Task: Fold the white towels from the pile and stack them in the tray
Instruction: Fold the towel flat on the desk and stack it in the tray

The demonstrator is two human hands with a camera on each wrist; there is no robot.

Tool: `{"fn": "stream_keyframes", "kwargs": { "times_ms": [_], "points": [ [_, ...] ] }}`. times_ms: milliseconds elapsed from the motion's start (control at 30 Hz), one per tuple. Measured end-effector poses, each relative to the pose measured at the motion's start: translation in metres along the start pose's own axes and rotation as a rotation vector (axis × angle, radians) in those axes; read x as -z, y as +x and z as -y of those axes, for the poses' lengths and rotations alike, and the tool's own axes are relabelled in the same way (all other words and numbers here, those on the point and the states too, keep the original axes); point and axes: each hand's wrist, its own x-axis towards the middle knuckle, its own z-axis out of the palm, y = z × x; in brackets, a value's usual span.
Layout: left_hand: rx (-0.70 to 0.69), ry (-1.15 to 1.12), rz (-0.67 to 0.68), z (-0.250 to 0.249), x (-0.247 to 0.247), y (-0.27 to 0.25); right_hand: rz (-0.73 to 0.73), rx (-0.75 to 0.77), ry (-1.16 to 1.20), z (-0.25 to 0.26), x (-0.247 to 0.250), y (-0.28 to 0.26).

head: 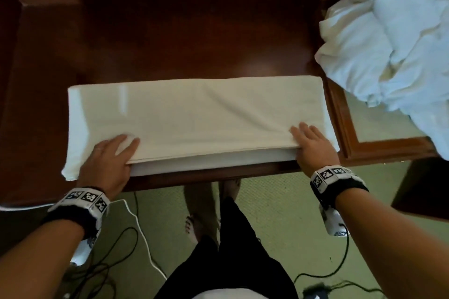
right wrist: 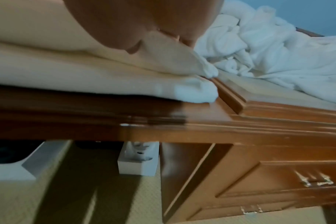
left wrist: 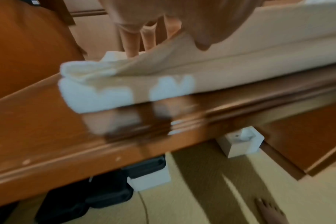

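Dark glossy wooden counter (head: pixel 184 39), molded front edge, drawer with metal handles (right wrist: pixel 314 181) under its right part; green carpet floor (head: pixel 274 221) with black cables (head: pixel 116 257) and white boxes under the counter. Folded white towel (head: pixel 194 114) lies long-ways along the counter's front edge, layers stacked, lower layer sticking out at the near side, its left-near corner crumpled near the left hand. Left hand (head: pixel 107 162) lies flat on the towel's front-left corner, fingers straight and close together, thumb at the fold edge; left wrist view is blurred but shows fingers (left wrist: pixel 132 44) pressing down on cloth. Right hand (head: pixel 312 145) flat on the front-right corner, fingers spread slightly, grip not clamped on anything, just pressing the top layer. Pile of unfolded white towels (head: pixel 393 46) heaped at the counter's right end, on a wooden framed tray (head: pixel 340 114) with a pale inside; the pile overhangs its right side. Folded towel's right end touches the tray's rim. Wrist bands (head: pixel 85 199) carry black-and-white square markers, no readable writing. Person's bare feet (head: pixel 194 226) on the carpet.
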Motion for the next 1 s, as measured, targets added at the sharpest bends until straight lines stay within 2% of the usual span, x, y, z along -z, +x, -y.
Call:
{"fn": "stream_keyframes", "kwargs": {
  "times_ms": [67,100,200,267,333,367,433,467,633,700,800,833,900,967,1000],
  "points": [
    [-0.080,0.003,-0.047,0.011,-0.009,-0.011,-0.055,-0.014,0.010,-0.012,-0.005,-0.008],
    [-0.097,0.018,-0.017,0.016,-0.014,-0.016,-0.038,-0.014,-0.013,-0.018,-0.009,-0.014],
    [-0.081,0.005,0.038,0.019,-0.017,-0.018,0.078,-0.043,-0.094,-0.025,-0.015,-0.024],
    [-0.086,-0.007,0.024,0.023,-0.014,-0.016,0.036,-0.043,-0.133,-0.014,-0.011,-0.023],
    [-0.092,0.017,0.010,0.036,-0.010,-0.016,-0.093,0.063,-0.131,0.007,-0.010,-0.019],
    [-0.093,0.038,0.011,0.045,-0.008,-0.016,-0.116,0.165,-0.129,0.022,-0.013,-0.016],
    [-0.079,0.094,0.013,0.062,-0.004,-0.019,-0.099,0.382,-0.126,0.049,-0.023,-0.012],
    [-0.068,0.119,0.019,0.069,0.000,-0.022,-0.090,0.424,-0.097,0.057,-0.027,-0.011],
    [0.020,0.188,0.212,0.074,0.011,-0.037,-0.049,0.333,-0.029,0.055,-0.030,-0.026],
    [0.053,0.173,0.177,0.066,0.015,-0.033,-0.112,0.312,0.030,0.069,-0.023,-0.021],
    [0.048,0.045,0.045,0.037,0.019,-0.008,-0.209,0.318,0.072,0.113,-0.015,0.005],
    [0.034,0.012,0.025,0.025,0.018,0.002,-0.177,0.315,0.059,0.131,-0.013,0.013],
    [0.017,0.017,0.079,0.005,0.007,0.020,0.017,0.264,-0.003,0.157,-0.017,0.022],
    [0.054,0.065,0.170,0.010,-0.010,0.022,0.178,0.211,-0.075,0.163,-0.026,0.026],
    [0.093,0.083,0.197,0.020,-0.016,0.017,0.208,0.207,-0.099,0.162,-0.029,0.026]
  ]
}}
